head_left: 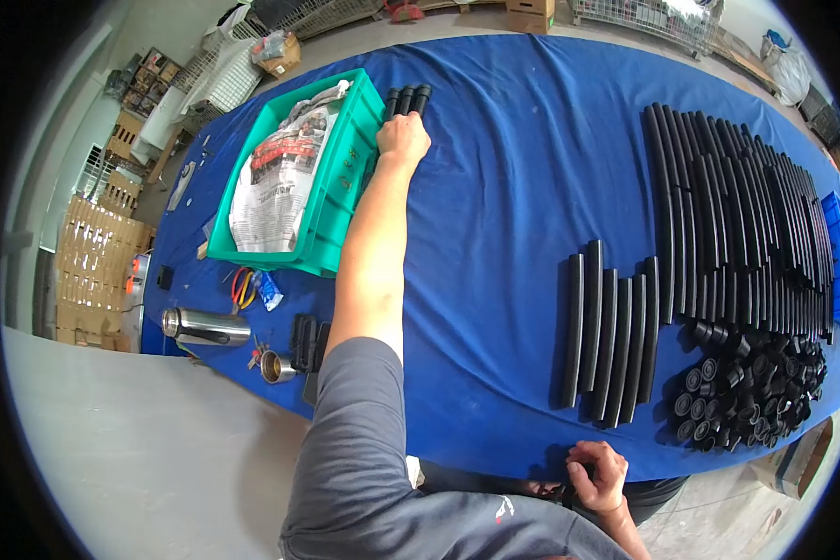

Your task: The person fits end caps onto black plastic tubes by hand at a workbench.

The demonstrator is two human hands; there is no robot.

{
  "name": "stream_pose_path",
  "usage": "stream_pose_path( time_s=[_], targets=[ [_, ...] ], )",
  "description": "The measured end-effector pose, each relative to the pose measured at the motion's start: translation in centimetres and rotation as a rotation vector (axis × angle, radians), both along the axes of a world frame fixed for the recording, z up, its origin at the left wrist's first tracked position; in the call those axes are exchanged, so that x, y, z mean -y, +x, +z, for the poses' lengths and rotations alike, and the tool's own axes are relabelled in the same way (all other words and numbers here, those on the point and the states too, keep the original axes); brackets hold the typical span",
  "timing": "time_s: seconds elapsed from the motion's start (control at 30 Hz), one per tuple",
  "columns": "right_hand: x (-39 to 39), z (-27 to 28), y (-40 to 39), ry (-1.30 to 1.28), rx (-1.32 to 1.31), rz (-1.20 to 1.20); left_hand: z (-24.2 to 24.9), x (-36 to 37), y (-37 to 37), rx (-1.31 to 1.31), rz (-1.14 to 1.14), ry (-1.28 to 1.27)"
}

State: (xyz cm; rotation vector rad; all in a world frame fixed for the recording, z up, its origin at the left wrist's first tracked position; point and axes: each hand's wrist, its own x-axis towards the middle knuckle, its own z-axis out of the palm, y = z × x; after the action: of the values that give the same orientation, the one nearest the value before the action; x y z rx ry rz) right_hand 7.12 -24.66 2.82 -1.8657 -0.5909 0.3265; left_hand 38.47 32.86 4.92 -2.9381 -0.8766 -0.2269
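Observation:
My left hand (403,142) reaches to the far side of the table, beside the green crate (331,219). Its fingers are closed around a black tube, one of a small group of capped black tubes (408,99) whose thicker ends show beyond the knuckles. The hand and forearm hide the rest of those tubes. My right hand (599,473) is curled at the near table edge, close to my body; what its fingers hold, if anything, is hidden. Just beyond it lie several loose black tubes (611,345) side by side.
Rows of black tubes (719,215) cover the right side, with a heap of black caps (751,392) in front. A blue bin (838,252) stands at the far right. Newspaper (280,187) lies in the crate. Near it are a steel flask (205,327), a steel cup (275,367) and scissors (243,287).

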Motion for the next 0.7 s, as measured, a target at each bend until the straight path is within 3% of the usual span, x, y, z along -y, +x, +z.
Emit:
stream_pose_path(
  time_s=[0.1,0.17,0.3,0.37,0.5,0.7],
  targets=[
    [0.0,0.0,0.0,0.011,-0.009,-0.001,1.6,-0.3,-0.6,-0.133,0.078,-0.084],
    [0.1,-0.2,-0.1,0.02,-0.015,-0.001,1.7,-1.3,-1.2,-0.009,0.068,-0.173],
    [0.0,0.1,0.2,0.036,0.011,0.013,4.3,-3.6,-1.3,0.0,0.129,-0.416],
    [-0.2,0.2,0.3,0.025,0.018,0.017,5.7,-3.5,-2.4,0.024,0.115,-0.412],
    [0.1,0.7,0.5,0.012,0.021,0.054,5.9,-0.1,-4.4,0.181,-0.17,-0.209],
    [0.1,0.1,0.2,0.121,0.046,0.032,3.4,14.0,-11.8,0.452,-0.576,-0.464]
  ],
)
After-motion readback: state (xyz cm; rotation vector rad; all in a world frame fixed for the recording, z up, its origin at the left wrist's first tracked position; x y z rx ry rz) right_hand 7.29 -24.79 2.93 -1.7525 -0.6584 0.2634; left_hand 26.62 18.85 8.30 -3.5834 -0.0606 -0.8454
